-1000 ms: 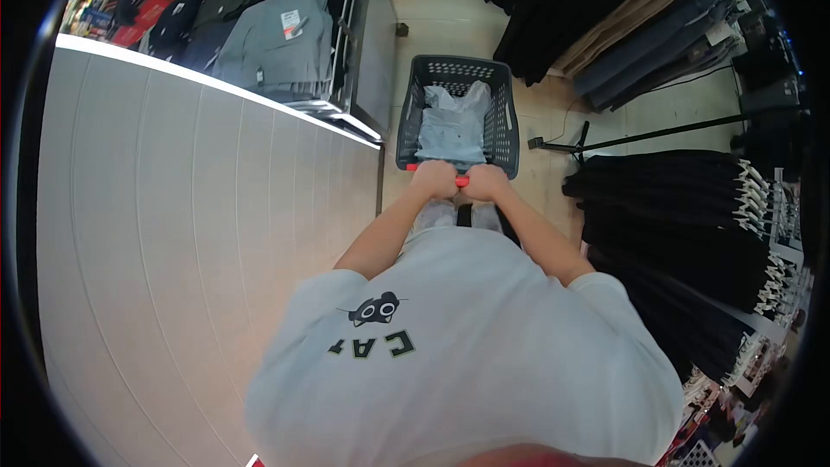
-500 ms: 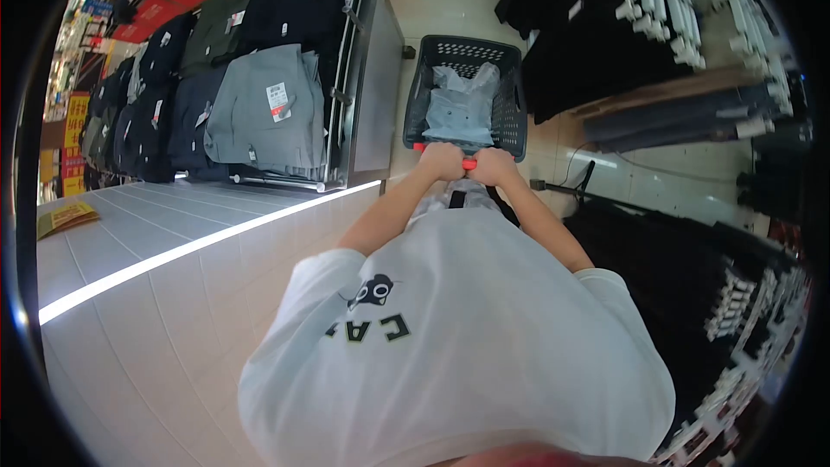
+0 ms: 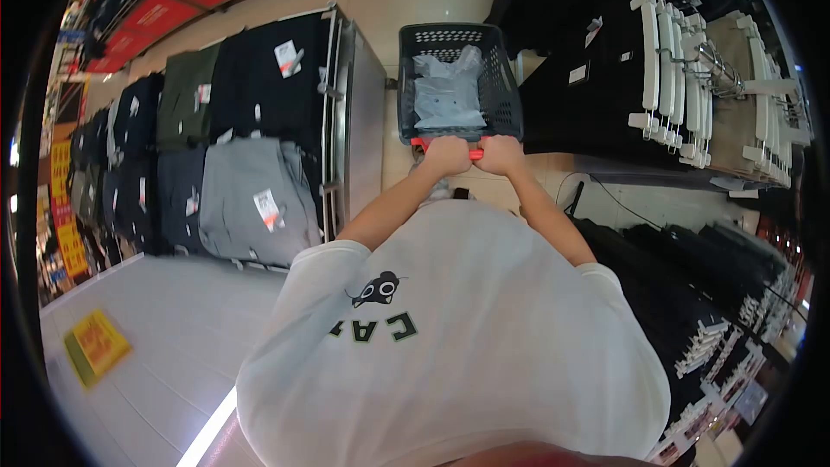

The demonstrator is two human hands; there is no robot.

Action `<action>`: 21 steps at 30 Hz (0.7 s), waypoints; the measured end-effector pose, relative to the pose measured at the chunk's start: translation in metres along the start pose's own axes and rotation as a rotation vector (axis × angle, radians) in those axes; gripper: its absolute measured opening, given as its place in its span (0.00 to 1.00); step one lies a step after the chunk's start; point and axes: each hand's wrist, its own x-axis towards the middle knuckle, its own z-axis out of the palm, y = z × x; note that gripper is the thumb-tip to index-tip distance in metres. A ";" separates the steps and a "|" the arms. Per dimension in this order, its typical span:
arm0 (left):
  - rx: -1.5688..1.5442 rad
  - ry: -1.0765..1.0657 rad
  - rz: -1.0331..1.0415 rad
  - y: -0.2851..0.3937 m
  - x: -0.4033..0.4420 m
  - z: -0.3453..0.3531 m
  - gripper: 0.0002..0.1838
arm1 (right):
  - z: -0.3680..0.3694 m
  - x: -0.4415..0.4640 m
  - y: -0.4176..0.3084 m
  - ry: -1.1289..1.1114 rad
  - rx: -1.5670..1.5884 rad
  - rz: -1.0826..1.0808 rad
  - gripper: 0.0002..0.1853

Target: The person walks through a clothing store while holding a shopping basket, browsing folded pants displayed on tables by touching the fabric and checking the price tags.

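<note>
Both of my hands are closed around the red handle (image 3: 476, 155) of a dark grey shopping basket (image 3: 510, 95), side by side near its middle. My left hand (image 3: 449, 156) grips the left part, and my right hand (image 3: 501, 156) grips just beside it. Inside the basket, toward its left side, lies a light blue folded garment (image 3: 450, 102) in clear plastic. The basket has perforated walls and stands ahead of me in the aisle. What carries it underneath is mostly hidden by my hands and my white T-shirt.
On the left, a metal-framed display holds folded grey trousers (image 3: 259, 199) and dark trousers (image 3: 268, 78). Black garments on white hangers (image 3: 670, 78) crowd the right side. A yellow sign card (image 3: 97, 348) lies on a white surface at lower left. A thin cable (image 3: 614, 193) runs at right.
I have moved forward along the aisle with the basket. The trouser display and yellow card have shifted down in view, and the hangers at right appear nearer. Both hands keep their grip.
</note>
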 end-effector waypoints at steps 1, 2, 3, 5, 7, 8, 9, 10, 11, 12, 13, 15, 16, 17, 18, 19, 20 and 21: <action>0.001 -0.017 0.023 -0.003 0.011 -0.007 0.16 | -0.006 0.009 0.003 0.026 -0.022 -0.006 0.22; -0.029 -0.021 0.018 -0.006 0.024 -0.014 0.15 | -0.014 0.019 0.006 0.052 -0.021 -0.006 0.20; -0.062 -0.025 0.008 -0.011 0.037 -0.021 0.15 | -0.020 0.032 0.010 0.048 -0.020 0.009 0.20; -0.123 -0.007 0.027 -0.026 0.074 -0.025 0.17 | -0.036 0.058 0.021 0.124 -0.084 -0.035 0.15; -0.193 0.028 0.076 -0.038 0.102 -0.039 0.19 | -0.054 0.089 0.028 0.147 -0.182 -0.039 0.13; -0.220 0.055 0.133 -0.043 0.110 -0.052 0.21 | -0.061 0.100 0.031 0.191 -0.201 -0.051 0.12; -0.212 0.052 0.134 -0.047 0.117 -0.067 0.21 | -0.070 0.114 0.034 0.249 -0.226 -0.065 0.12; -0.243 0.045 0.127 -0.050 0.130 -0.079 0.21 | -0.083 0.127 0.034 0.258 -0.226 -0.063 0.12; -0.279 0.035 0.120 -0.052 0.143 -0.089 0.21 | -0.095 0.138 0.036 0.231 -0.266 -0.024 0.11; -0.297 0.040 0.114 -0.054 0.153 -0.097 0.22 | -0.106 0.148 0.037 0.200 -0.305 0.017 0.12; -0.298 0.043 0.117 -0.058 0.166 -0.105 0.22 | -0.114 0.162 0.042 0.201 -0.309 0.019 0.12; -0.327 0.052 0.033 -0.069 0.192 -0.117 0.22 | -0.130 0.197 0.053 0.253 -0.340 -0.079 0.11; -0.330 0.051 0.023 -0.073 0.202 -0.127 0.22 | -0.140 0.214 0.058 0.248 -0.338 -0.088 0.11; -0.370 0.077 -0.012 -0.077 0.214 -0.139 0.22 | -0.152 0.233 0.062 0.258 -0.345 -0.129 0.11; -0.410 0.109 -0.053 -0.082 0.225 -0.152 0.22 | -0.164 0.253 0.065 0.269 -0.354 -0.178 0.11; -0.417 0.110 -0.071 -0.086 0.234 -0.154 0.22 | -0.168 0.265 0.067 0.261 -0.351 -0.196 0.11; -0.419 0.104 -0.094 -0.093 0.245 -0.162 0.22 | -0.176 0.284 0.067 0.231 -0.370 -0.209 0.11; -0.415 0.109 -0.110 -0.102 0.261 -0.176 0.22 | -0.190 0.308 0.069 0.216 -0.396 -0.222 0.11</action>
